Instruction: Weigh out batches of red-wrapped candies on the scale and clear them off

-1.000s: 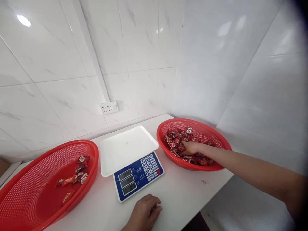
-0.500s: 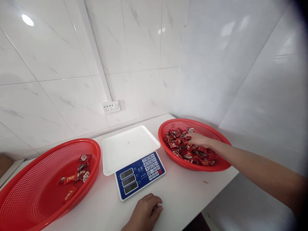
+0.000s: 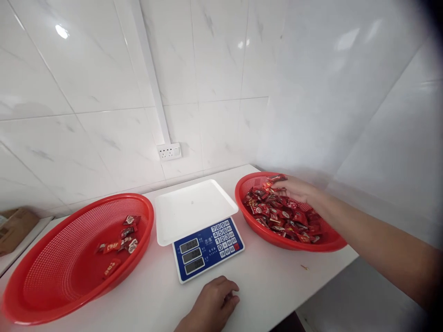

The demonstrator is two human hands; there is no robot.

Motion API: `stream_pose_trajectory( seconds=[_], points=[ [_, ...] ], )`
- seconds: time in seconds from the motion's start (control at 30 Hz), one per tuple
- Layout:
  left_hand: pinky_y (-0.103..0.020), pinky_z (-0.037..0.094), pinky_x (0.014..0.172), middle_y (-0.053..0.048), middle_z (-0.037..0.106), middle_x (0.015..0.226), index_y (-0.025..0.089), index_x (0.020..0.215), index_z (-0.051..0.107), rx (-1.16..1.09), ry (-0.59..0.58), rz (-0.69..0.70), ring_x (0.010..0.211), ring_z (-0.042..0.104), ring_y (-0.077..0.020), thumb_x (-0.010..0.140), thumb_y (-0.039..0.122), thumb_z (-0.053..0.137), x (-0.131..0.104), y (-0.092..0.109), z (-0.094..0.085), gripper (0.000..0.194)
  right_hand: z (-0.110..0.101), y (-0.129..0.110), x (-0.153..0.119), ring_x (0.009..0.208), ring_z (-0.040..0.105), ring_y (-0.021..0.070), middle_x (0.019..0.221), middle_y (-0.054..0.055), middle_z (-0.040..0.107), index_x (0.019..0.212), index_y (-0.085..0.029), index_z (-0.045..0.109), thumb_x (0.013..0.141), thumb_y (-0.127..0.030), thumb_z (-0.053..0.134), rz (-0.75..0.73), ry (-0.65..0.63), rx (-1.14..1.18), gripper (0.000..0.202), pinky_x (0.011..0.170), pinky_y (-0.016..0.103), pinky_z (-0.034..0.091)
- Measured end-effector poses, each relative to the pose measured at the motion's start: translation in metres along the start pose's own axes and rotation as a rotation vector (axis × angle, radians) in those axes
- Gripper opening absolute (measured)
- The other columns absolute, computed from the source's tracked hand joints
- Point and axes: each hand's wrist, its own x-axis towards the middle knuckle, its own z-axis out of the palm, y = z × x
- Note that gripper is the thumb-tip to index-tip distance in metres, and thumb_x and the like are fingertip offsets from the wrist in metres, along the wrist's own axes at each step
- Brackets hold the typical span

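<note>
My right hand [image 3: 295, 188] is closed on red-wrapped candies [image 3: 271, 185], lifted just above the far side of the right red basket [image 3: 259, 229]. Beneath it lies a heap of wrapped candies [image 3: 285, 214] in red and dark brown. My left hand [image 3: 218, 302] rests on the white table, loosely curled, with thumb and forefinger apart and nothing visible between them. Just beyond it stands a digital scale [image 3: 209, 249] with a blue keypad panel and a bare white tray [image 3: 194, 210].
At the left, another red basket [image 3: 44, 311] holds several wrapped candies [image 3: 112, 246]. A tiny scrap [image 3: 304, 267] lies near the table's right edge. A cardboard box [image 3: 17, 228] sits at the far left. A power socket [image 3: 169, 151] is on the tiled wall behind.
My right hand has risen from the candy heap with candies in its fingers. The view has shifted slightly left, so things appear further right. My left hand stays on the table.
</note>
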Motion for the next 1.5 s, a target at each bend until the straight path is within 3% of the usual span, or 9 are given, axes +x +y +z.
stream_pose_trajectory(
  seconds=[0.17, 0.37, 0.5, 0.73, 0.9, 1.03, 1.3, 1.5],
  points=[
    [-0.02, 0.046, 0.071, -0.003, 0.063, 0.091, 0.021, 0.102, 0.064, 0.02, 0.015, 0.024, 0.076, 0.059, -0.0136, 0.083, 0.02, 0.051, -0.003, 0.005, -0.004, 0.023, 0.066, -0.022, -0.007, 0.061, 0.06, 0.0091, 0.067, 0.0, 0.066, 0.077, -0.016, 0.061, 0.071, -0.002, 0.058, -0.016, -0.203, 0.061, 0.016, 0.059, 0.018, 0.053],
    [-0.02, 0.046, 0.073, -0.004, 0.064, 0.091, 0.019, 0.104, 0.064, 0.027, 0.021, 0.044, 0.075, 0.06, -0.013, 0.083, 0.024, 0.053, -0.006, 0.005, -0.006, 0.024, 0.157, -0.018, -0.002, 0.076, 0.064, 0.0137, 0.086, 0.005, 0.07, 0.088, -0.015, 0.065, 0.068, -0.007, 0.066, 0.006, -0.458, 0.041, 0.022, 0.064, 0.022, 0.056],
    [-0.021, 0.046, 0.075, -0.004, 0.064, 0.091, 0.019, 0.105, 0.064, 0.019, 0.018, 0.032, 0.077, 0.06, -0.0137, 0.083, 0.024, 0.054, -0.007, 0.005, -0.007, 0.025, 0.189, -0.008, 0.004, 0.079, 0.063, 0.0142, 0.085, 0.006, 0.068, 0.093, -0.014, 0.065, 0.068, -0.013, 0.068, -0.003, -0.518, -0.014, 0.025, 0.071, 0.025, 0.057],
    [-0.023, 0.047, 0.077, -0.004, 0.065, 0.093, 0.021, 0.107, 0.064, 0.008, -0.021, 0.017, 0.081, 0.061, -0.0154, 0.084, 0.025, 0.054, -0.006, 0.004, -0.008, 0.026, 0.195, -0.015, 0.0, 0.082, 0.061, 0.0152, 0.097, 0.007, 0.066, 0.102, -0.017, 0.063, 0.074, -0.023, 0.065, -0.085, -0.518, -0.214, 0.029, 0.064, 0.025, 0.057],
    [-0.024, 0.047, 0.078, -0.004, 0.065, 0.095, 0.022, 0.109, 0.063, 0.002, -0.031, 0.005, 0.081, 0.061, -0.0155, 0.084, 0.026, 0.053, -0.006, 0.005, -0.009, 0.027, 0.202, -0.021, -0.012, 0.09, 0.06, 0.0185, 0.112, 0.009, 0.063, 0.115, -0.02, 0.058, 0.07, -0.016, 0.066, -0.161, -0.552, -0.384, 0.046, 0.055, 0.02, 0.052],
    [-0.023, 0.047, 0.076, -0.004, 0.065, 0.095, 0.021, 0.109, 0.063, -0.004, -0.05, -0.017, 0.082, 0.061, -0.0162, 0.084, 0.027, 0.053, -0.007, 0.01, -0.012, 0.027, 0.203, -0.018, -0.013, 0.087, 0.062, 0.0177, 0.125, 0.01, 0.055, 0.12, -0.022, 0.054, 0.07, -0.016, 0.063, -0.204, -0.53, -0.478, 0.051, 0.062, 0.023, 0.053],
    [-0.023, 0.047, 0.075, -0.004, 0.064, 0.094, 0.021, 0.108, 0.063, 0.005, -0.03, 0.007, 0.078, 0.06, -0.015, 0.084, 0.028, 0.052, -0.006, 0.004, -0.009, 0.027, 0.188, -0.018, -0.005, 0.112, 0.054, 0.0207, 0.128, 0.008, 0.054, 0.116, -0.023, 0.055, 0.068, -0.006, 0.055, -0.23, -0.503, -0.482, 0.051, 0.084, 0.026, 0.049],
    [-0.023, 0.047, 0.077, -0.003, 0.064, 0.092, 0.021, 0.106, 0.064, -0.004, -0.004, 0.002, 0.079, 0.06, -0.015, 0.083, 0.027, 0.053, -0.006, 0.003, -0.007, 0.026, 0.184, -0.009, -0.002, 0.118, 0.051, 0.0198, 0.135, 0.007, 0.049, 0.133, -0.028, 0.039, 0.076, -0.018, 0.056, -0.317, -0.668, -0.39, 0.06, 0.093, 0.033, 0.046]
  ],
)
